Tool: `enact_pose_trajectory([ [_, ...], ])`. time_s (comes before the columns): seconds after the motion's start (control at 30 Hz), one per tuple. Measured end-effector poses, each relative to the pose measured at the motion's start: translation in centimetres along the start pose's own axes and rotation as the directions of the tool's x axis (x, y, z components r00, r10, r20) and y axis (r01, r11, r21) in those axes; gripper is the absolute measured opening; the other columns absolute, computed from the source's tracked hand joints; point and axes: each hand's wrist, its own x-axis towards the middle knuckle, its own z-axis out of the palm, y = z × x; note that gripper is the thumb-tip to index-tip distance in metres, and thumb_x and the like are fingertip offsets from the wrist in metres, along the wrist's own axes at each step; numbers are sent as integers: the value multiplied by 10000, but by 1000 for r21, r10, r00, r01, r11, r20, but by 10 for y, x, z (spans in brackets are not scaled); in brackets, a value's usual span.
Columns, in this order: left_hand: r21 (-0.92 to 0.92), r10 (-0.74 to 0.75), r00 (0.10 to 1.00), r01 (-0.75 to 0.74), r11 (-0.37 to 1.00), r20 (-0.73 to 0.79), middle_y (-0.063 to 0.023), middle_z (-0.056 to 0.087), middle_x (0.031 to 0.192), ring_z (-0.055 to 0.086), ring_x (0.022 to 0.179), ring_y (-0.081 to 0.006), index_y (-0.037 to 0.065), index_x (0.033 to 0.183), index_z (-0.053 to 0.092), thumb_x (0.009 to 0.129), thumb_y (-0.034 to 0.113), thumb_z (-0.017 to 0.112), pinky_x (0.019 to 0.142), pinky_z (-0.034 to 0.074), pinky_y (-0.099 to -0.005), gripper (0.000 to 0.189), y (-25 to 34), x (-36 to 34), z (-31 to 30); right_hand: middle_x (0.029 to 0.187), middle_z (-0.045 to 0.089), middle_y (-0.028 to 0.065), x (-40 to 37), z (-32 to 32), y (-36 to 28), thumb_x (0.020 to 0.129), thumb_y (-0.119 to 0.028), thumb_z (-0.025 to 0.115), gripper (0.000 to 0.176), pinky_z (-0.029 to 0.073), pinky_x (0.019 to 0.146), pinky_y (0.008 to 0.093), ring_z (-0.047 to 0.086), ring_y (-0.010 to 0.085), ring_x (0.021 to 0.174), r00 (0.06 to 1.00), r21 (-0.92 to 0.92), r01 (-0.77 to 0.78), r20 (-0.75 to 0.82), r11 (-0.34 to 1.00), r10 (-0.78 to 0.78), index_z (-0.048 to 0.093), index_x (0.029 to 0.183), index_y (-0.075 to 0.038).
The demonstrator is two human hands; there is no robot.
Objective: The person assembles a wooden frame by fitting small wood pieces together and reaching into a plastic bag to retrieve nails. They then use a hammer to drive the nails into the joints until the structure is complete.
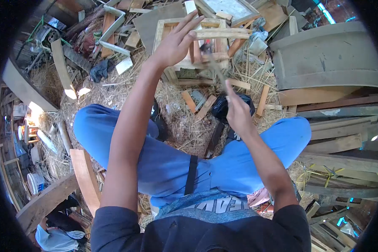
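My left hand [175, 45] reaches forward with its fingers stretched out. Its thumb side overlaps the near end of a pale wooden strip [224, 35]. Beneath the strip stands a small wooden frame [159, 35], built from light-coloured pieces. My right hand [239, 112] is closed around the handle of a hammer [217, 69]. The hammer is smeared by motion, and its dark head overlaps the frame's near side in this view.
Straw and wood scraps [189, 102] cover the ground between my knees. A black plastic bag [233, 106] lies below the frame. Stacked boards [338, 126] and a large grey panel [327, 56] stand to the right. Curved planks [86, 176] rest at the left.
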Motion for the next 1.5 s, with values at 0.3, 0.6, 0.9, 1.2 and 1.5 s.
enact_pose_trajectory([
  [0.3,46,38,998,-35,998,-54,-67,267,1678,340,1500,-336,269,1574,393,1069,337,336,1208,327,-446,513,-5,0,5,895,657,251,-3,-2,-9,913,91,554,719,537,688,520,666,452,796,995,-25,51,-80,998,-53,396,1568,-162],
  [0.6,24,62,996,-61,998,-60,-64,258,1682,335,1502,-337,264,1577,388,1080,348,329,1208,327,-446,507,-4,-2,6,893,662,282,1,-5,-2,918,83,552,689,528,691,512,665,462,797,987,-5,101,-126,995,-101,396,1560,-113],
  [0.9,21,48,998,-47,999,-47,-65,260,1681,323,1507,-341,254,1572,397,1073,307,338,1214,318,-434,505,1,-1,4,876,665,283,4,-10,-3,932,56,546,695,522,711,538,669,457,805,999,-56,-26,41,998,28,382,1572,-158],
  [1.2,37,52,998,-51,998,-44,-68,288,1672,350,1495,-334,247,1567,411,1074,318,344,1203,331,-429,503,1,2,0,867,669,258,4,-7,-3,903,69,524,766,533,728,545,672,465,811,998,-20,31,-48,999,-32,344,1593,-211],
  [1.5,-68,-6,1000,6,998,-6,-103,230,1691,221,1554,-328,171,1564,423,1057,248,295,1252,196,-432,529,3,-2,3,914,695,283,4,-6,-9,956,11,527,644,550,787,534,685,474,873,988,3,94,-126,996,-93,362,1569,-99],
])
